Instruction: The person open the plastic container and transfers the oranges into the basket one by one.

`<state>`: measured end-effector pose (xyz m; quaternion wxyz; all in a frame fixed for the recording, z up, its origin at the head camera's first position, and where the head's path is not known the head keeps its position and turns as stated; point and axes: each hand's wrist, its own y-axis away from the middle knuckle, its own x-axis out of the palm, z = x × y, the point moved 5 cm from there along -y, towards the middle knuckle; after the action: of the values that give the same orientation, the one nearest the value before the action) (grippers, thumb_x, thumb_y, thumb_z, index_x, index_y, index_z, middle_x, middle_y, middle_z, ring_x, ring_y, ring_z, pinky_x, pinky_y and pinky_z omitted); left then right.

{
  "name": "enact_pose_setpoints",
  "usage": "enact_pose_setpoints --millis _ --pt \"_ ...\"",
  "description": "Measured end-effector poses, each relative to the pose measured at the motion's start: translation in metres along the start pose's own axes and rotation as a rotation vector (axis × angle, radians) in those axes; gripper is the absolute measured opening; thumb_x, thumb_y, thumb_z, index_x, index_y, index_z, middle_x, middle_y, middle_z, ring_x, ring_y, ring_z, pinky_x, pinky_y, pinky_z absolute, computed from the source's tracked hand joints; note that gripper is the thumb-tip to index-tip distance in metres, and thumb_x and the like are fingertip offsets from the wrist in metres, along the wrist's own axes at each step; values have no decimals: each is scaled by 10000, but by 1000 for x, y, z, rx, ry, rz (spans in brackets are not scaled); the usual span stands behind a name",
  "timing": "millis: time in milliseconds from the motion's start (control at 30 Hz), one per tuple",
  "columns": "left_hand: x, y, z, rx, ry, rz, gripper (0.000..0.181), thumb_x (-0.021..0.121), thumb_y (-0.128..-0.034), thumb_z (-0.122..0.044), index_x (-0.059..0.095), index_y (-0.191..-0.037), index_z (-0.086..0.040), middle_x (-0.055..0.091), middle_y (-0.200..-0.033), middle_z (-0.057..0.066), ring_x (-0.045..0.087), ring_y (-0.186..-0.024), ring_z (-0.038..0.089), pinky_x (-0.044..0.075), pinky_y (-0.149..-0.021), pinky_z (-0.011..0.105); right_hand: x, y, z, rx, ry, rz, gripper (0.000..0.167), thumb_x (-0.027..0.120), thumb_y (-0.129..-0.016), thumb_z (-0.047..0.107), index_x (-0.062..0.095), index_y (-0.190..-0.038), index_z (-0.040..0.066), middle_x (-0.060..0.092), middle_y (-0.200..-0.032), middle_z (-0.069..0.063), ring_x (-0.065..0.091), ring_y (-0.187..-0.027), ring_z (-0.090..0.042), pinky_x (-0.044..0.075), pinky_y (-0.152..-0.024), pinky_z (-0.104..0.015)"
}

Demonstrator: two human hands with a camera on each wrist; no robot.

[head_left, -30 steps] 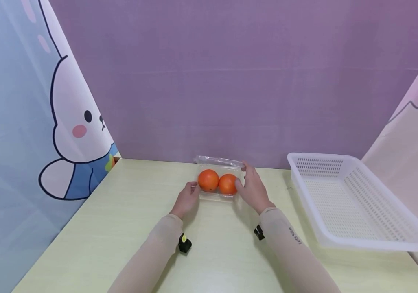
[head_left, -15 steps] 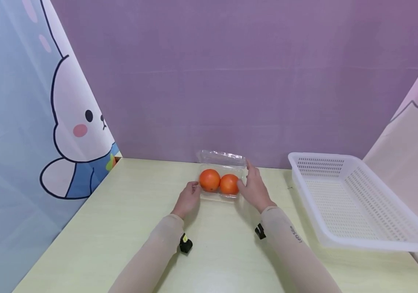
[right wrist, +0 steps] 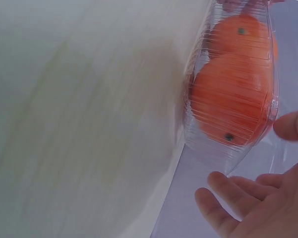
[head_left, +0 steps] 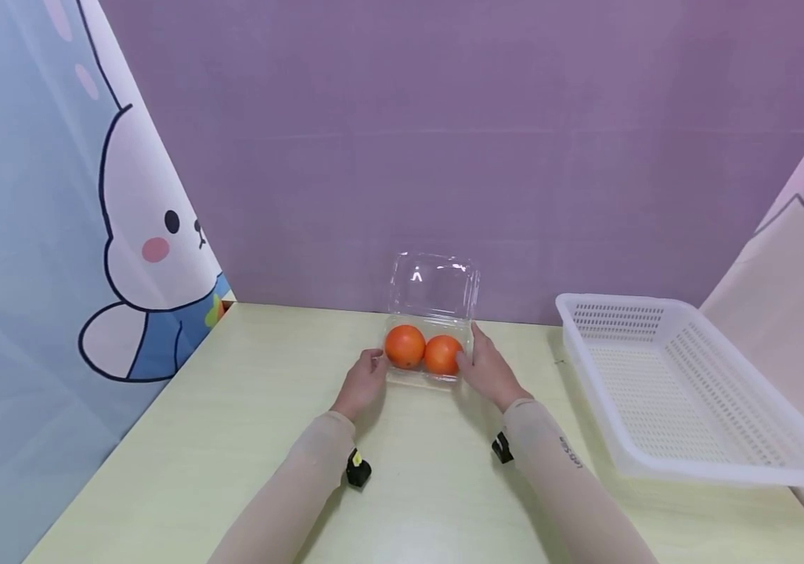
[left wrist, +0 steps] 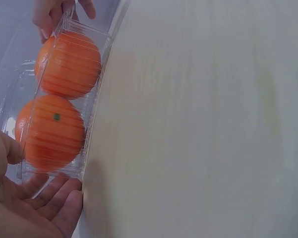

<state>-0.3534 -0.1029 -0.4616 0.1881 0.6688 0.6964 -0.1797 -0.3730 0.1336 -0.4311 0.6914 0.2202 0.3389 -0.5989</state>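
Two oranges [head_left: 405, 346] [left wrist: 49, 131] [right wrist: 230, 94] lie side by side in a clear plastic box [head_left: 421, 378] at the table's back edge. Its hinged lid [head_left: 434, 287] stands raised behind them. At the box's left end, my left hand [head_left: 359, 384] [left wrist: 34, 206] grips the rim, thumb on top and fingers low against the corner. My right hand [head_left: 489, 372] [right wrist: 268, 198] is at the right end; its thumb touches the rim beside the nearer orange, and its fingers extend loosely by the box's corner.
A white perforated plastic basket [head_left: 669, 392] stands on the right of the pale table [head_left: 268, 392]. Behind the table hangs a purple cloth [head_left: 402, 157], with a rabbit-printed blue cloth [head_left: 21, 258] at the left.
The lid has swung up and back from low over the box's rear to nearly upright. My right fingers have come down from the lid's edge to the box's side; my left hand has stayed put.
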Motion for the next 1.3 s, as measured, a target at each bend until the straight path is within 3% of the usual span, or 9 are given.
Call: enact_pose_setpoints --millis 367,533,700,967,1300 --pt "-1 2 -1 4 11 29 501 386 -1067 -297 399 -1462 10 544 -1378 234 503 -1293 363 365 -1113 504 1 8 -7 69 -38 76 643 376 -1058 259 133 -1584 -20 354 -1556 -240 370 -1406 -407 274 -1159 -541" --pt "-1 1 -2 1 34 61 570 401 -1065 -291 274 -1534 6 543 -1374 235 505 -1291 362 350 -1123 510 2 9 -10 68 -37 94 624 368 -1067 274 179 -1564 -52 445 -1488 -257 458 -1340 -417 336 -1131 -529" --pt "-1 1 -2 -4 72 93 626 401 -1058 -282 168 -1583 -35 461 -1472 245 447 -1356 371 304 -1153 517 1 11 -10 54 -45 93 616 399 -1062 251 207 -1549 -74 510 -1430 -258 506 -1298 -408 375 -1107 -521" --pt "-4 7 -4 9 97 116 624 427 -1044 -251 201 -1566 5 434 -1491 262 456 -1349 391 325 -1141 516 0 17 -2 68 -44 114 604 426 -1050 215 229 -1558 -47 527 -1415 -252 529 -1282 -379 422 -1075 -507" --pt "-5 15 0 -14 122 149 652 440 -1031 -268 180 -1580 -31 417 -1516 234 412 -1385 379 289 -1155 537 2 24 -5 45 -55 121 610 455 -1048 236 253 -1559 -28 549 -1404 -225 550 -1265 -360 468 -1033 -487"
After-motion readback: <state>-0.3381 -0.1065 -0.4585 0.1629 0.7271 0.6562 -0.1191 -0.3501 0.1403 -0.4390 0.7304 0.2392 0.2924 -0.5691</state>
